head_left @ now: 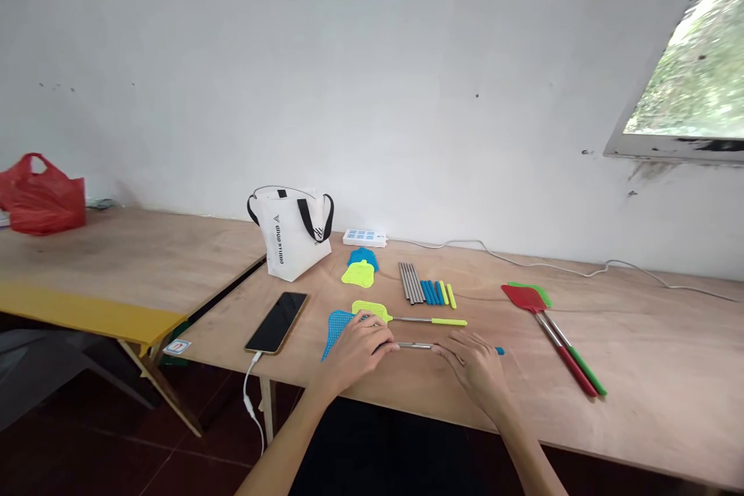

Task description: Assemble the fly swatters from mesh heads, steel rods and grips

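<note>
Head view: a bare plywood table [639,372] runs along a plain white wall [372,54], with a window [691,70] at upper right showing greenery.

At the near edge lies a blue fly swatter [335,328]. The left hand [357,349] has its fingers curled down and closed on it where the mesh head meets the metal rod. The right hand [473,368] rests on the rod further along, fingers loosely stretched and not closed round it.

Just behind lies a yellow-green swatter [407,318]. A dark phone [277,322] lies to the left with its cable hanging off the edge. Further back stand a white tote bag [294,236] and a power strip [364,237]. Red and green swatters [552,333] lie well to the right.

A second table [116,256] on the left bears a red plastic bag [40,198].
</note>
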`<state>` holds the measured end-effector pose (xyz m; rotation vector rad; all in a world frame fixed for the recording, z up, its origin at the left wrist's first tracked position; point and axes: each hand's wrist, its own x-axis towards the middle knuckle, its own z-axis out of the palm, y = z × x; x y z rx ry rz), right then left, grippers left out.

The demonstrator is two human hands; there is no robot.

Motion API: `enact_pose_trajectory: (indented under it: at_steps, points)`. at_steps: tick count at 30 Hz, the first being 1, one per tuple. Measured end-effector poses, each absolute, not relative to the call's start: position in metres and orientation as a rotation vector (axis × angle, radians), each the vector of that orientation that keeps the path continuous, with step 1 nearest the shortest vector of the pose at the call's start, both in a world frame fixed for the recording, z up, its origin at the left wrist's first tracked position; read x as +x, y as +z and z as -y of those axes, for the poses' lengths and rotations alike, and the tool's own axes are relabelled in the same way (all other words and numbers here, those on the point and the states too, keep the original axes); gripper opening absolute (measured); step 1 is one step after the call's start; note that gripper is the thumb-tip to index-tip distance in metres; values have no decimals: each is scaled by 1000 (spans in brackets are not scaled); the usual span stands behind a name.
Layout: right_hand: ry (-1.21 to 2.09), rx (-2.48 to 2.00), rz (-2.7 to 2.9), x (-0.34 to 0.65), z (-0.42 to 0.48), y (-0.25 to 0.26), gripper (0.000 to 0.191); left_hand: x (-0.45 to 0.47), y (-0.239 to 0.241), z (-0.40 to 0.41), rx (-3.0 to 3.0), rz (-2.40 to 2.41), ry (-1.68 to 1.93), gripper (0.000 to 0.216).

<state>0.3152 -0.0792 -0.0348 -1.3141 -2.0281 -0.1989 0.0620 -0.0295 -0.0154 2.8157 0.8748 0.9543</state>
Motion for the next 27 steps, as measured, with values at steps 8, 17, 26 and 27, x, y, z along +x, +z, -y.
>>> enact_pose_trajectory:
  at_steps: [8, 17, 26, 27]
  points:
    - [-96, -1400, 2052, 294, 80, -47, 54, 58, -12, 30, 2762, -880, 786, 25]
    - [-40, -1665, 2184, 291, 72, -70, 22, 64, -49, 16, 2639, -1021, 666, 35]
    - [-132, -1626, 2177, 291, 72, -72, 24, 67, -51, 14, 2624, -1033, 662, 36]
    - [-130, -1622, 2185, 292, 72, -72, 25, 67, -51, 14, 2622, -1036, 664, 36]
